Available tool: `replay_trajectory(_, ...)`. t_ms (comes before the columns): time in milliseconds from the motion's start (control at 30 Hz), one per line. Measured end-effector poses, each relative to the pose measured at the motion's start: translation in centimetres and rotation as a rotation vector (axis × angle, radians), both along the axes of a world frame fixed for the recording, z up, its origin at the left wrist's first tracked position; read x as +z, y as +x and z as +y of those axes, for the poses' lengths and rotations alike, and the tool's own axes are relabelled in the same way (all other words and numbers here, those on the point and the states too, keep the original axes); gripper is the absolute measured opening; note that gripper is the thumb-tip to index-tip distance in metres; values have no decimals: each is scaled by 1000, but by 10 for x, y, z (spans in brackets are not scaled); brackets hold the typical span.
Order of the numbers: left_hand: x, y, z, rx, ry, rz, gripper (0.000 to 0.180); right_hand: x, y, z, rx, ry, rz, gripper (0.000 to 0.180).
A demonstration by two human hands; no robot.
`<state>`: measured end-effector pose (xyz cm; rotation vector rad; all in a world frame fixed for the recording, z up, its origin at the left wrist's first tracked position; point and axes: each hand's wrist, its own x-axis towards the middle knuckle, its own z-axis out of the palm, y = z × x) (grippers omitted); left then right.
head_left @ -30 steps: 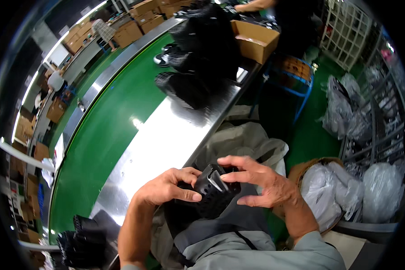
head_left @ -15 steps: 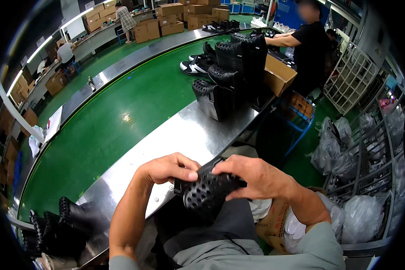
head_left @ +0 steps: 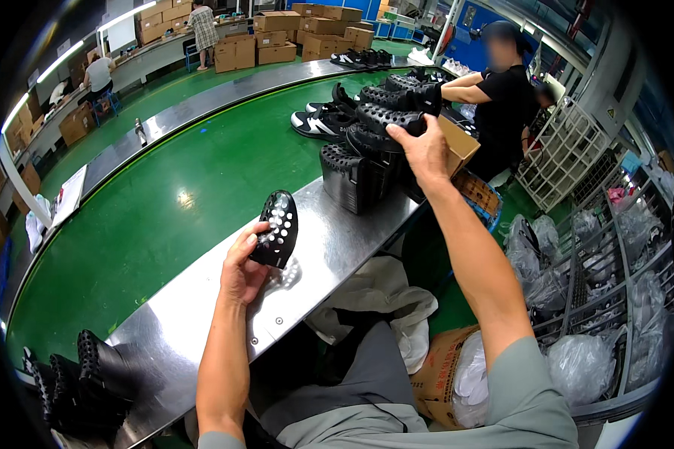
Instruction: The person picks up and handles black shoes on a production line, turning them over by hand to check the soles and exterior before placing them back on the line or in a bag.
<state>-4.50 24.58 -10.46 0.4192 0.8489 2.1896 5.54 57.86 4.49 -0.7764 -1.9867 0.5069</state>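
My left hand (head_left: 241, 269) pinches a black perforated shoe-upper piece (head_left: 280, 224) by its lower left edge, holding it above the metal bench (head_left: 210, 288). Light shows through the round holes of the piece. My right hand (head_left: 424, 152) is stretched out to the far end of the bench, closed on the edge of a black perforated shoe upper (head_left: 386, 117) on top of the stacks. Its thumb lies on the near side, and the other fingers are partly hidden. Below it stand further stacks of nested black uppers (head_left: 343, 176).
Black-and-white shoes (head_left: 318, 123) stand beyond the stacks. A co-worker in black (head_left: 502, 93) reaches in near a cardboard box (head_left: 457, 142). More black uppers (head_left: 97, 367) stand at the near left. On the right is a rack with plastic bags (head_left: 588, 359); a carton (head_left: 445, 374) stands beside my lap.
Both hands were together on a black perforated piece over my lap. My left hand has lifted a piece over the bench, while my right hand has moved away to the far stacks.
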Motion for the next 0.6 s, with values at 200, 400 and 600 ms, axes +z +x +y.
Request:
replay_trajectory(200,-1,5,0,-58,-77,-24,43,-14,-21,-18,-59,-180,-41,84)
replay_trajectory(400,-5,-1,-2,-49,-59,-52,45,1,1,-28,42,-225,-396,82)
replay_trajectory(600,-5,1,4,-76,-40,-58,45,-18,7,-2,103,-23,-368,63)
